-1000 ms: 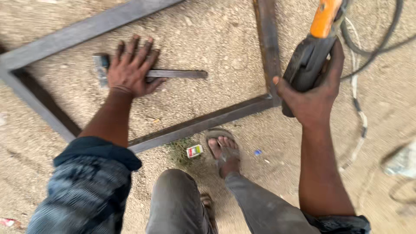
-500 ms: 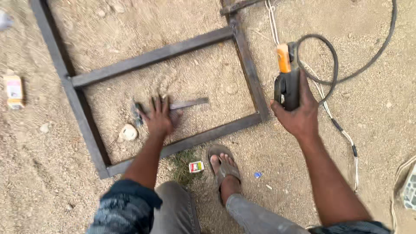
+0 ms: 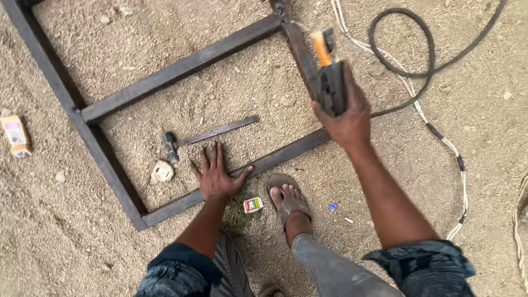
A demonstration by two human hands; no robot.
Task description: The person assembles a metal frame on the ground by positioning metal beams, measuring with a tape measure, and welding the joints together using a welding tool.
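The left hand (image 3: 215,176) lies flat on the sand (image 3: 242,93) inside the frame (image 3: 181,69), fingers spread, thumb reaching toward the frame's near bar; its arm comes up straight from a rolled blue sleeve. It holds nothing. Just beyond its fingertips lies a hammer (image 3: 206,135), dark head to the left, flat metal handle running right and slightly away.

The right hand (image 3: 346,118) is raised over the frame's right corner, fingers wrapped tight round a black holder (image 3: 331,88) with an orange part at its top. A black cable (image 3: 426,60) loops behind it over the ground, alongside a thin white cord (image 3: 440,137).

The frame is dark, rusty steel bar, welded into rectangles, lying flat. The ground is coarse, pale, gritty sand with small stones. A whitish stone (image 3: 163,171) sits just inside the frame's corner, near the hammer head. A foot in a sandal (image 3: 289,201) stands just outside the near bar, with a small box (image 3: 253,205) beside it. A carton (image 3: 15,136) lies at far left.
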